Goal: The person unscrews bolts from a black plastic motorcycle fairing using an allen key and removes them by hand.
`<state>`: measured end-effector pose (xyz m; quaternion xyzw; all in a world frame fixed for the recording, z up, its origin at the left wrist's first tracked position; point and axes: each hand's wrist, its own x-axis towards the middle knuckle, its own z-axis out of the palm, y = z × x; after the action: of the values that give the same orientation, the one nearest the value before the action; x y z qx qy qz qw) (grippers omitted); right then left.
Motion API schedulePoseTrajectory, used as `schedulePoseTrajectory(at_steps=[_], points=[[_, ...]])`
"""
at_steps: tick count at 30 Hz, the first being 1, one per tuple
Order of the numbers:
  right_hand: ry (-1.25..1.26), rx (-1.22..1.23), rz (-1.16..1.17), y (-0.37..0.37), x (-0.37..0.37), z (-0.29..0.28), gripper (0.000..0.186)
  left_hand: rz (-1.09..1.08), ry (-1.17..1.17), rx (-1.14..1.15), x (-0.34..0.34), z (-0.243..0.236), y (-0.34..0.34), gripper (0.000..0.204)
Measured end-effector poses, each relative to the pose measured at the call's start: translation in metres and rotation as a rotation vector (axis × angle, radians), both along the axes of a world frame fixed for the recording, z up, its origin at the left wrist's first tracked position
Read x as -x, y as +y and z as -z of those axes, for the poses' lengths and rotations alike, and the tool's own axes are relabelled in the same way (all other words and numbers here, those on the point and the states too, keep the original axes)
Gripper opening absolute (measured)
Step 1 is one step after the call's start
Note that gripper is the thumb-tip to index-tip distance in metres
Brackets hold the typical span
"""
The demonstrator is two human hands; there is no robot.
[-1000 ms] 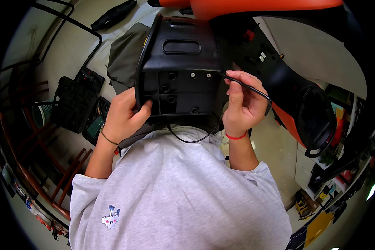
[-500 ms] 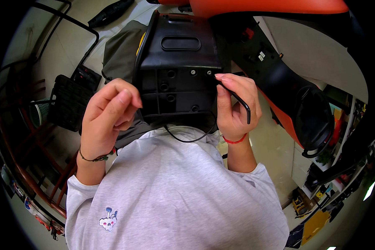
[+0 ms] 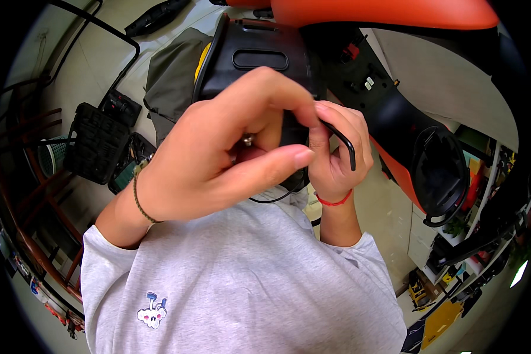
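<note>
My right hand [image 3: 339, 154] pinches a bent black hex key [image 3: 349, 147], its free arm pointing down beside the palm. My left hand [image 3: 224, 147] reaches across, its index fingertip at the right fingers and its thumb stretched toward them. A small shiny piece, seemingly a screw [image 3: 248, 140], shows among the left hand's curled fingers. Behind the hands, a black plastic box-shaped part [image 3: 259, 44] with an oval recess rests at my lap. Its holed face is mostly covered by the left hand, and the hex key's inner end is hidden too.
A large orange-and-black curved piece [image 3: 395, 12] lies at the top right, with a black panel [image 3: 360, 76] beneath it. At left are an opened black tool case [image 3: 97, 144] and brown wooden chair bars [image 3: 32, 230]. Shelving with assorted items [image 3: 463, 236] stands at right.
My left hand has swung right, from beside the black part to the right hand, covering the two screws seen before. The right hand keeps its hold on the hex key.
</note>
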<state>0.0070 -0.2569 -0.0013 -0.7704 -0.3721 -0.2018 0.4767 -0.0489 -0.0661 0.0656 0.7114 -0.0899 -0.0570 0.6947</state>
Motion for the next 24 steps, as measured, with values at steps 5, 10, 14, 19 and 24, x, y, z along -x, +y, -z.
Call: schedulePoseTrajectory(at_steps=[5, 10, 14, 19, 24], points=[[0.035, 0.071, 0.011, -0.002, -0.002, -0.005, 0.028, 0.069, -0.199, -0.152, -0.023, 0.001, 0.000, 0.041], [0.020, 0.133, 0.032, -0.002, 0.003, -0.017, 0.029, 0.037, -0.536, -0.278, -0.035, 0.006, -0.010, 0.037], [0.018, 0.091, -0.031, -0.001, -0.001, -0.013, 0.033, 0.049, -0.686, -0.462, -0.043, 0.007, -0.007, 0.024], [0.069, 0.122, -0.042, -0.004, 0.000, -0.010, 0.026, 0.072, -0.774, -0.579, -0.045, 0.003, -0.004, 0.026], [0.186, 0.149, 0.000, -0.002, 0.006, -0.007, 0.018, -0.026, -0.903, -0.685, -0.043, 0.006, -0.013, 0.028]])
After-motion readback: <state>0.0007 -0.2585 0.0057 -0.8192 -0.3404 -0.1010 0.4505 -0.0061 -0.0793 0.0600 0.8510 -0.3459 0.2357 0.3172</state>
